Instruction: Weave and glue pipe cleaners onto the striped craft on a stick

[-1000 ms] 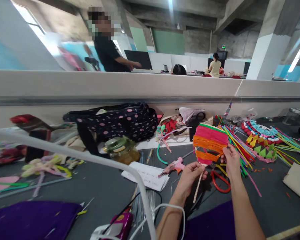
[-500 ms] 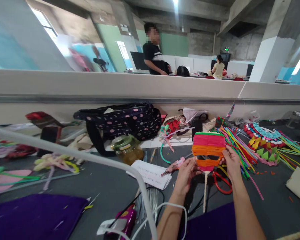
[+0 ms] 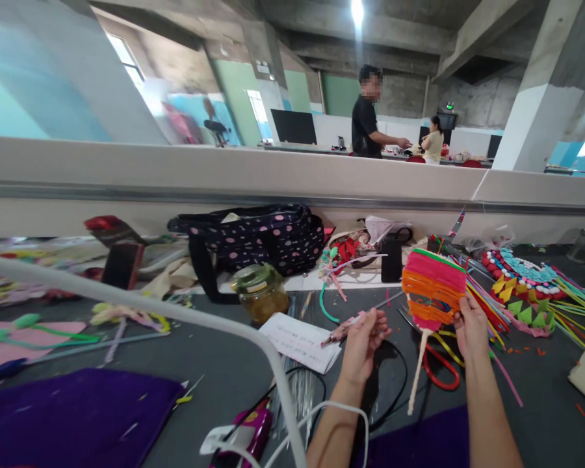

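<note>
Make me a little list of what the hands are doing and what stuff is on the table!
right hand: holds the striped pink and orange craft fan by its edge, lifted above the table
left hand: off the fan, fingers curled near the pink glue gun
fan handle: pale, hanging down
beside the fan: colourful strips
under the fan: red scissors
further left: glass jar, paper sheet, dotted bag
table: dark grey

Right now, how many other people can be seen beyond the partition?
2. One person in a black shirt stands behind the partition, arm stretched out. A second person in a yellow top is just to the right, farther back. Others may be hidden behind the partition.
</note>
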Available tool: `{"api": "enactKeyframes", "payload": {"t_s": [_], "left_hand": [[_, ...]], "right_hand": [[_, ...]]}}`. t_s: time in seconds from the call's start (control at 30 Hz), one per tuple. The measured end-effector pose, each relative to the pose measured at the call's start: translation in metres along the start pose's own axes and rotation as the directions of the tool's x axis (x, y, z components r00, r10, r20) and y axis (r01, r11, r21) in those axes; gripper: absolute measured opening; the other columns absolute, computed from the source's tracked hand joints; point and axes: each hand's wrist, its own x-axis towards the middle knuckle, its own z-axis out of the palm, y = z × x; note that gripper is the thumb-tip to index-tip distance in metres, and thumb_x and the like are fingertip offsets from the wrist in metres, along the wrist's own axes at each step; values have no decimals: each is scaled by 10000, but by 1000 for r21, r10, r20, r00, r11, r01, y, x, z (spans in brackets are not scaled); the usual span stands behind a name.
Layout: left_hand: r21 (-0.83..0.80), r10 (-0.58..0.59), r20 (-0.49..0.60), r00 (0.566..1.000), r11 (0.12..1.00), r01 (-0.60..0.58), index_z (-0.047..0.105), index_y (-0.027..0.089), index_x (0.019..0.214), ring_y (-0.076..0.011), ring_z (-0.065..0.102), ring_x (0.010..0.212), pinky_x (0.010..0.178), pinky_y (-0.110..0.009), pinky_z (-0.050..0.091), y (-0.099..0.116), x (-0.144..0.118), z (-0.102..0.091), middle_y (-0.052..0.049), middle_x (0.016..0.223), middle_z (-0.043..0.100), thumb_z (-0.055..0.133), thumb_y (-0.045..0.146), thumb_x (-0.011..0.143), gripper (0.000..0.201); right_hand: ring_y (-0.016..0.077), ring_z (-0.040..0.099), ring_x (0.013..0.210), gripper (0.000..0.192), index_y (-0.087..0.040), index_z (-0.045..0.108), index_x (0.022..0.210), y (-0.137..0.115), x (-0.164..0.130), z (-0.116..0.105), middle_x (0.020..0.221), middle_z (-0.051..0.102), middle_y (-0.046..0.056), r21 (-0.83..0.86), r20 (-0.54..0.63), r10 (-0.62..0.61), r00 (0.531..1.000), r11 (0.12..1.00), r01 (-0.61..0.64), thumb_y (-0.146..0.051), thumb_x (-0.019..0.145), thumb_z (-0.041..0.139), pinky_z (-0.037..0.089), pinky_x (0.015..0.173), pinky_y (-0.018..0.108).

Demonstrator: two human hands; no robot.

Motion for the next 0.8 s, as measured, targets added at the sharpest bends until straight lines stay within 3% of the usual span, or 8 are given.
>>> {"api": "enactKeyframes", "payload": {"t_s": [0.13,0.4,0.6,0.8], "left_hand": [[24,35,21,999,999,-36,635,129,678,-71,565,508,602,-222,536,0,-1,2,38,585,582,865,371,559,354],[5,16,67,998,1000,-17,673,116,739,-93,589,554,612,-238,544,2,-4,6,-3,634,641,859,342,567,340],[29,33,-30,999,999,-33,665,125,689,-102,593,521,602,-253,546,4,-5,6,7,582,633,788,293,611,222],[-43,23,-20,1000,999,-24,697,124,805,-123,658,594,663,-253,548,4,-5,5,-27,683,706,756,157,584,231]], "right_hand": [[47,488,425,461,-241,636,986,3,-1,1,657,622,-78,-35,31,10,999,999,-9,-382,594,832,434,397,163],[42,477,402,522,-248,629,981,7,-13,19,616,566,-100,-9,85,91,992,996,-91,-391,538,867,436,366,156],[49,469,396,506,-250,623,974,5,-15,19,589,541,-107,-9,56,82,995,997,-82,-379,546,860,430,361,161],[55,501,438,471,-246,626,1003,5,-8,10,684,622,-70,-82,64,17,998,997,-12,-402,603,819,432,392,170]]}}
